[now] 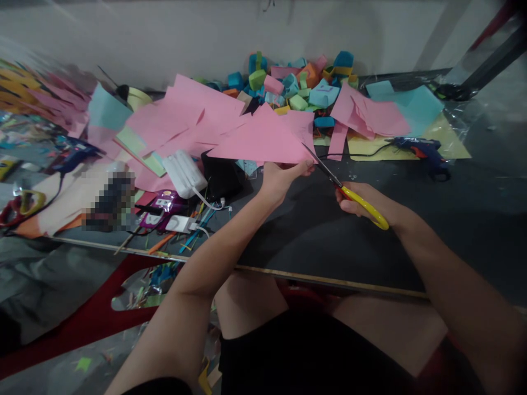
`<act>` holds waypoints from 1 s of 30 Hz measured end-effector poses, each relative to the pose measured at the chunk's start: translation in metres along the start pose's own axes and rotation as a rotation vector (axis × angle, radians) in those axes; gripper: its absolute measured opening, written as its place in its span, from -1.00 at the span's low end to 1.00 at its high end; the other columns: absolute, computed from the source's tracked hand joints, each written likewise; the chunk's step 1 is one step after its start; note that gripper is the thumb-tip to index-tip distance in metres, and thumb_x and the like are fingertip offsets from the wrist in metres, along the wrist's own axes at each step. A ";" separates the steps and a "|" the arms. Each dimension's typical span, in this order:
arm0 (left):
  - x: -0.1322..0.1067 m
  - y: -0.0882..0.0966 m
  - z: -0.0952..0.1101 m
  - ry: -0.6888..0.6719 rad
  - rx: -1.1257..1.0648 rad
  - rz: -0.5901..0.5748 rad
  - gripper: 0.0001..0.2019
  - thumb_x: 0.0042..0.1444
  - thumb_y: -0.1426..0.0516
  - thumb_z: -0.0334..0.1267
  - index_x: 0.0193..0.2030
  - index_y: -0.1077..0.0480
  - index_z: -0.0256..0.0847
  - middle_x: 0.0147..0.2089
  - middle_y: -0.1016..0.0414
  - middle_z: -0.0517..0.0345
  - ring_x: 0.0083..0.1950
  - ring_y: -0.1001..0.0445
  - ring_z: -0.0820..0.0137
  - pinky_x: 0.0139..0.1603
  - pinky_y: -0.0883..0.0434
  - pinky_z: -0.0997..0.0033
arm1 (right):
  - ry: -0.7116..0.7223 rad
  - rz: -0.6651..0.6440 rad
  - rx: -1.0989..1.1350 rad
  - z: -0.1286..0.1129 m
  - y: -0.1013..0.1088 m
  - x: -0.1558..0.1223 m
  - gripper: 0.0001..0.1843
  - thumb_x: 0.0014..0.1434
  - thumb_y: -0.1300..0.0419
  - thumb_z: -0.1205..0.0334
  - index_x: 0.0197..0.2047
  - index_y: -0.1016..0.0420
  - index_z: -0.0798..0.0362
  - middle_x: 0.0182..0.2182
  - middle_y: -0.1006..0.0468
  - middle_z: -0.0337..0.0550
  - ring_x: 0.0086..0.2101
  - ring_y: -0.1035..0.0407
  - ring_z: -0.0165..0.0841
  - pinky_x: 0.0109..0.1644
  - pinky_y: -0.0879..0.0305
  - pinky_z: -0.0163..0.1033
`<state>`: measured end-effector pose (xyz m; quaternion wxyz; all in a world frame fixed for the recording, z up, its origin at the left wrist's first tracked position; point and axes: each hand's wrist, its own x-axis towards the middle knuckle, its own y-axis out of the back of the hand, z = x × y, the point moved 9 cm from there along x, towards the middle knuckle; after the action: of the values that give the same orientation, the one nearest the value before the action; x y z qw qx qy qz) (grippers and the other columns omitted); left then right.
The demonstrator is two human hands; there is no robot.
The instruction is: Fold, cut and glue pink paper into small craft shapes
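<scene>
My left hand [282, 176] pinches the lower edge of a pink paper sheet [263, 140] and holds it up over the dark table [321, 236]. My right hand [362, 200] is closed round the yellow handles of a pair of scissors [349, 193]. The blades point up and left and meet the sheet's lower right corner, right beside my left thumb.
More pink sheets [185, 118] lie at the left, with a heap of small coloured paper boxes [296, 88] at the back. A blue glue gun [420, 149] rests on yellow paper at the right. A white power strip [184, 174] and cables sit at the left, and red scissors [18, 207] at the far left.
</scene>
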<state>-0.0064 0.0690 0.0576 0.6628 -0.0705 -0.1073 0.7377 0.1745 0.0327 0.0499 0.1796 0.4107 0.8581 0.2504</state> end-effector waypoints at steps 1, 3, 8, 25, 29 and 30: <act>0.000 0.000 0.000 -0.001 0.007 0.000 -0.76 -0.12 -0.45 -0.21 -0.41 -0.52 -0.23 -0.37 -0.63 0.00 -0.17 -0.67 0.15 -0.15 -0.64 0.19 | -0.001 0.014 -0.011 -0.001 0.001 0.000 -0.22 0.00 -0.06 -0.66 -0.38 -0.29 -0.01 -0.52 -0.28 -0.27 -0.51 -0.14 -0.42 -0.44 -0.05 -0.24; 0.000 0.000 0.001 -0.015 0.013 -0.006 -0.76 -0.12 -0.44 -0.19 -0.43 -0.53 -0.25 -0.37 -0.65 0.00 -0.22 -0.66 0.22 -0.17 -0.63 0.24 | -0.008 0.045 -0.042 -0.002 0.004 0.000 -0.23 -0.02 -0.09 -0.65 -0.41 -0.26 -0.02 -0.53 -0.27 -0.29 -0.50 -0.14 -0.42 -0.43 -0.05 -0.25; 0.000 0.003 -0.003 0.006 -0.007 0.022 -0.73 -0.16 -0.46 -0.16 -0.43 -0.54 -0.27 -0.40 -0.63 -0.01 -0.24 -0.66 0.22 -0.16 -0.61 0.23 | -0.024 0.062 -0.075 -0.007 0.007 0.000 -0.24 -0.04 -0.15 -0.63 -0.45 -0.23 -0.01 -0.53 -0.25 -0.30 -0.49 -0.13 -0.43 -0.41 -0.04 -0.26; 0.000 -0.002 0.003 -0.034 -0.042 -0.011 -0.81 -0.12 -0.43 -0.23 -0.44 -0.57 -0.27 -0.40 -0.65 0.03 -0.34 -0.62 0.32 -0.23 -0.61 0.29 | -0.059 0.105 -0.049 -0.006 0.008 0.001 -0.21 -0.10 -0.15 -0.66 -0.48 -0.21 -0.02 -0.56 -0.20 -0.32 -0.50 -0.07 -0.44 -0.45 0.02 -0.26; 0.001 0.001 -0.003 0.014 0.001 0.011 -0.74 -0.16 -0.47 -0.16 -0.43 -0.57 -0.26 -0.40 -0.65 0.03 -0.26 -0.66 0.26 -0.16 -0.61 0.27 | -0.072 0.086 -0.031 -0.006 0.006 0.001 -0.22 -0.11 -0.15 -0.66 -0.47 -0.20 -0.03 -0.56 -0.18 -0.33 -0.51 -0.06 -0.45 -0.45 0.04 -0.26; 0.000 0.001 -0.004 0.024 0.008 0.017 -0.73 -0.16 -0.47 -0.15 -0.43 -0.57 -0.26 -0.39 -0.65 0.01 -0.24 -0.66 0.24 -0.15 -0.61 0.26 | -0.076 0.085 -0.029 -0.006 0.006 0.001 -0.22 -0.11 -0.16 -0.66 -0.47 -0.20 -0.03 -0.56 -0.18 -0.33 -0.51 -0.06 -0.45 -0.45 0.04 -0.26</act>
<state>-0.0068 0.0696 0.0537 0.6582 -0.0777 -0.0958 0.7427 0.1748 0.0347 0.0576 0.2070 0.4535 0.8288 0.2544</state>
